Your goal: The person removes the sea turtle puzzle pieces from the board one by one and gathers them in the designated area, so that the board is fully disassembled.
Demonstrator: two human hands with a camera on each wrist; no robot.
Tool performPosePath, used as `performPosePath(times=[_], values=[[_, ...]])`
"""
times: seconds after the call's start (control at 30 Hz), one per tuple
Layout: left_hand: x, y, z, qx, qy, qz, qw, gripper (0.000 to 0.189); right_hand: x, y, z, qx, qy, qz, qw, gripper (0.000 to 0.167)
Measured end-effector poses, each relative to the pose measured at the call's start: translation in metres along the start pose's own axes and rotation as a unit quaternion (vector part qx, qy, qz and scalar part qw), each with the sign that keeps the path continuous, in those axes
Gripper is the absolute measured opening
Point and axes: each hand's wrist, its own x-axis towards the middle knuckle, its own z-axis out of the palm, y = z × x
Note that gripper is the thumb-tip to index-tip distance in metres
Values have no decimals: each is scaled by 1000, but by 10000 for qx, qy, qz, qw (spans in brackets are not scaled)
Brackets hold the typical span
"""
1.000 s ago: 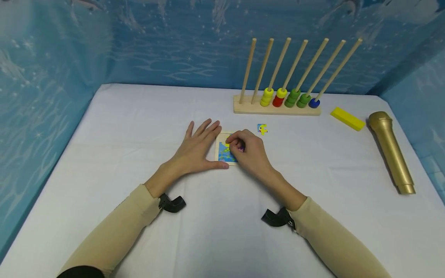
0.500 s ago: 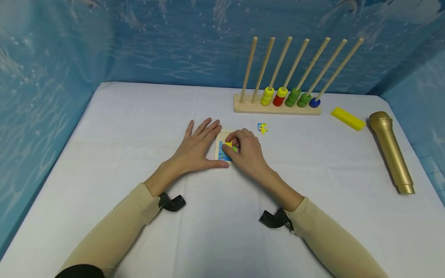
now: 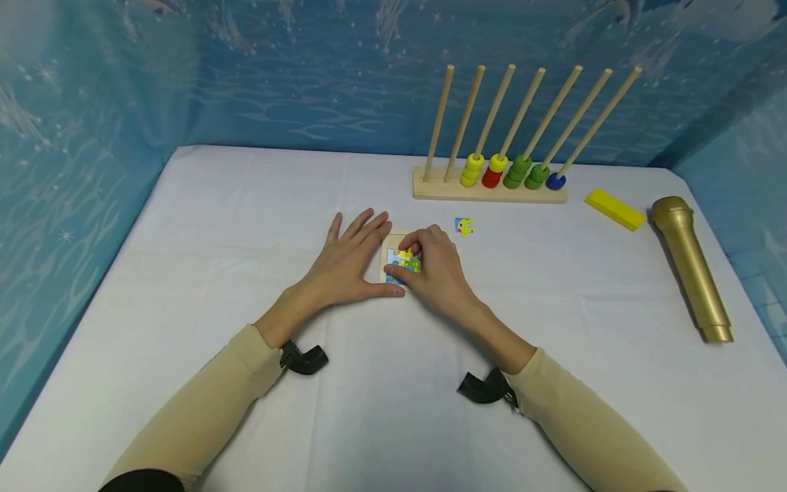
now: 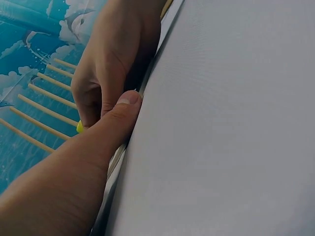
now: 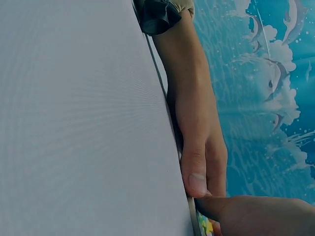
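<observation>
A small jigsaw puzzle (image 3: 399,262) with a pale wooden frame lies on the white tabletop in the head view, partly hidden by both hands. The left hand (image 3: 347,268) is spread flat at its left side, fingers straight, thumb along the near edge. Over the puzzle's right part is the right hand (image 3: 436,270), its thumb on the pictured surface and its index finger bent above; a gap between them shows yellow and green pieces. A loose yellow and blue puzzle piece (image 3: 464,227) lies beyond the right hand. Part of the puzzle (image 5: 205,225) shows under the right hand in the right wrist view.
A wooden bead stand (image 3: 489,193) with tall pegs and coloured beads stands at the back. To its right lie a yellow block (image 3: 615,210) and a gold microphone-shaped object (image 3: 691,270). A blue sea-patterned curtain (image 3: 295,82) borders the table.
The right hand has moved slightly left over the puzzle, and its thumb and index finger have spread apart, uncovering green and yellow pieces. The left hand stays in place.
</observation>
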Motion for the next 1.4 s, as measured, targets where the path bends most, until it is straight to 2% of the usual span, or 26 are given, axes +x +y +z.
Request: performPosePath(times=[0.27,0.5,0.67,0.77,1.0,1.17,1.4], values=[[1,-1,-1,-2,-6,13,10000,116,-1,3,2,601,280,-59,9978,34],[0,-1,-1,-14,21,-8,10000,117,-1,8,1,1294,470,-185,9903,19],[1,0,1,-38,5,-1,10000,117,-2,10,-1,1240,492,-351,9904,13],[2,1,1,-41,43,14,10000,116,-3,12,-3,1322,668,-451,9879,13],[0,3,2,-49,9,-34,10000,118,-7,25,-13,1584,1199,-224,9798,14],[-1,4,3,-14,-94,-90,9999,119,-17,45,-31,1427,1501,-186,9781,18],[-1,3,1,-36,-53,-91,9999,119,-23,72,-56,760,1873,107,9793,14]])
